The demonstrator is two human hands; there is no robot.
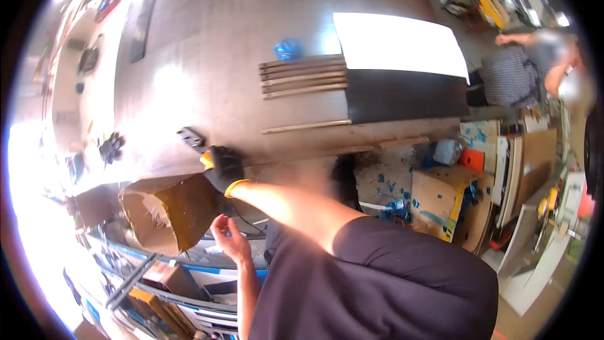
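My right hand (224,169), in a dark glove with a yellow cuff, is at the near edge of the metal-topped table (207,75). Its fingers are closed around a black and yellow hand tool (194,140); the tool's exact kind is not clear. The tool's dark head points away over the tabletop. Lower down, my bare left hand (233,239) hangs in front of the table with loosely bent fingers apart, holding nothing. Beside both hands is an open cardboard box (167,214) with pale scraps inside.
Several narrow metal strips (303,77) lie on the table by a blue crumpled item (287,49), a white sheet (399,44) and a dark panel (406,96). A black glove (111,147) rests farther left. Another person (513,75) is at the right, beyond a cardboard box (440,195).
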